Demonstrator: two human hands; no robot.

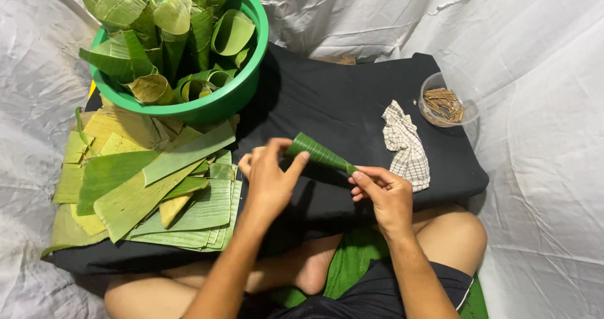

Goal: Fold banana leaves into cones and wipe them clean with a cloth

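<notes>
Even, moderately bright illumination is provided from above, with no single hard source visible. The white sheet (pixel 541 168) is rendered pale grey, and mild brightness is noted on its creases without blown-out glare. Detail is largely lost in the black cloth (pixel 340 99), which is reproduced as a near-uniform dark area. Soft shadows are cast beneath the green basin (pixel 251 73). Focus is held across the frame; slight softness is observed at the corners. No motion blur is detected.
</notes>
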